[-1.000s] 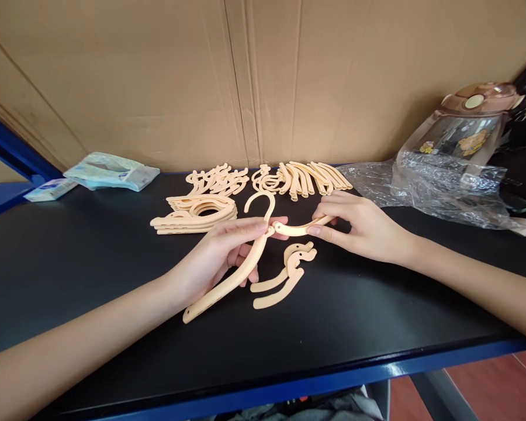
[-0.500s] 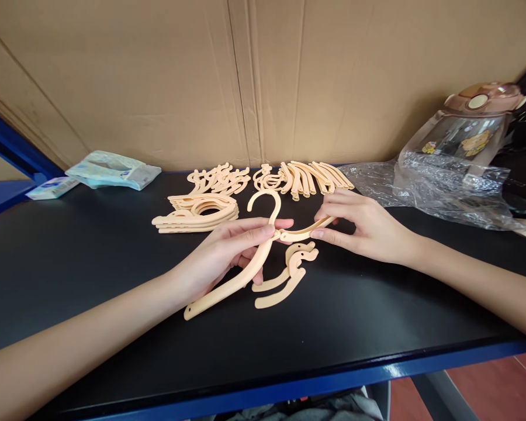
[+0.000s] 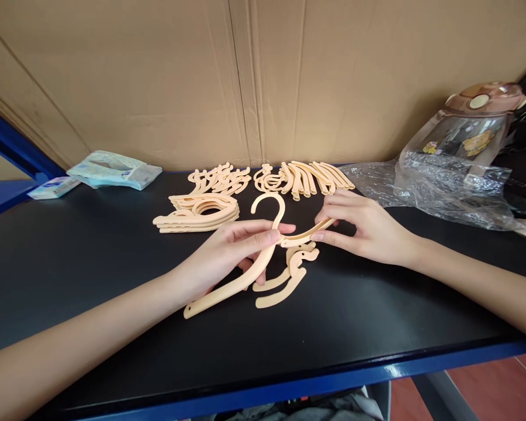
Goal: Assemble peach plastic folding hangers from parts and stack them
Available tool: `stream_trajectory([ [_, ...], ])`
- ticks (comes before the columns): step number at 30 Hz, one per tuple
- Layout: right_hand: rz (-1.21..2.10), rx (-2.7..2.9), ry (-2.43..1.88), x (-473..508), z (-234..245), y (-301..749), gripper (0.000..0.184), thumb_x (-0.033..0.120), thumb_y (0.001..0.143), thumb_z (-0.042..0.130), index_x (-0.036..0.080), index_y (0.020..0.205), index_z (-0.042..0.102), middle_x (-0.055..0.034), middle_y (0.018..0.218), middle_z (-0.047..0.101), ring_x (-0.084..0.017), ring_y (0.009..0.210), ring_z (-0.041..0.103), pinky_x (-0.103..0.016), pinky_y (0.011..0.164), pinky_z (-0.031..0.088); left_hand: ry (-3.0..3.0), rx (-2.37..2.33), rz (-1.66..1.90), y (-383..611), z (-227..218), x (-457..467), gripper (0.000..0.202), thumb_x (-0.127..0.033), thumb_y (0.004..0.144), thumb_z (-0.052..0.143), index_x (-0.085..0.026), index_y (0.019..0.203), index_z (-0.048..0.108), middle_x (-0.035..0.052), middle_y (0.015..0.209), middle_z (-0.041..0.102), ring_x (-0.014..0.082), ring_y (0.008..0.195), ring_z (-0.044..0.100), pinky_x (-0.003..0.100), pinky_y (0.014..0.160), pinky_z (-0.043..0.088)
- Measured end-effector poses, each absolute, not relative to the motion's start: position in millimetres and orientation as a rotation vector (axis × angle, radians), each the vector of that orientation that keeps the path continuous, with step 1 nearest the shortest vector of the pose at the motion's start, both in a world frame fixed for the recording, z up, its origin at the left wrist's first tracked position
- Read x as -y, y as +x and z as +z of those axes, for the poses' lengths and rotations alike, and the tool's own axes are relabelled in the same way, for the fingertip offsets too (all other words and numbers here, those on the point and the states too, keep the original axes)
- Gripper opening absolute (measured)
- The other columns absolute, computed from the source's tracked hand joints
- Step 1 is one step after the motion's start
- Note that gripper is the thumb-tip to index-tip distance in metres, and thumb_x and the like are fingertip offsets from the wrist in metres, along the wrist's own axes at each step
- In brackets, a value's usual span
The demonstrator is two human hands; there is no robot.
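My left hand (image 3: 228, 252) is closed around a peach plastic hanger piece with a hook (image 3: 269, 206), its long arm (image 3: 219, 294) slanting down to the left. My right hand (image 3: 363, 229) pinches a short curved peach arm piece (image 3: 304, 234), whose left end meets the hook piece at my left fingertips. Two loose curved arm pieces (image 3: 284, 278) lie on the black table (image 3: 92, 280) just below both hands.
A stack of assembled hangers (image 3: 197, 213) lies behind my left hand. Rows of loose peach parts (image 3: 302, 175) sit by the cardboard wall. Crumpled clear plastic (image 3: 442, 187) and a brown-lidded bottle (image 3: 473, 120) stand at right; tissue packs (image 3: 114, 169) at left.
Both hands shifted slightly right with their pieces. The short arm piece's end has closed in against the hook piece at my left fingertips.
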State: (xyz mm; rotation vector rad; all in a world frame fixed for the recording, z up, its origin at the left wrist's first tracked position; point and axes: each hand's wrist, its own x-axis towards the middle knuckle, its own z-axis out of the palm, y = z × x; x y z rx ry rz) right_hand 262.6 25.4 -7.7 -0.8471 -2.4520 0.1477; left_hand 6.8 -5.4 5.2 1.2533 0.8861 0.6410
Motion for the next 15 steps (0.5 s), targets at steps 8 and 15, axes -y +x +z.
stream_trajectory([
  [8, 0.157, 2.454, -0.840, -24.2, -9.5, 262.6, 0.029, 0.042, 0.093, 0.060, 0.016, 0.082, 0.064, -0.0013, 0.073, 0.058, -0.016, 0.073, 0.046, -0.029, 0.067, 0.035, 1.337, -0.903, 0.604, 5.8, 4.3, 3.2, 0.028, -0.034, 0.092, 0.062, -0.023, 0.117, 0.070, -0.0058, 0.053, 0.061, 0.0070, 0.046, 0.062, 0.012, 0.047, 0.045],
  [15, 0.185, 2.452, -0.874, -23.0, -9.7, 261.5, 0.033, 0.047, 0.093, 0.057, 0.018, 0.080, 0.064, -0.0023, 0.072, 0.060, -0.017, 0.072, 0.047, -0.030, 0.066, 0.035, 1.418, -0.970, 0.575, 5.3, 5.0, 2.8, 0.033, -0.040, 0.090, 0.065, -0.023, 0.117, 0.071, -0.0048, 0.057, 0.063, 0.0086, 0.050, 0.064, 0.014, 0.047, 0.040],
])
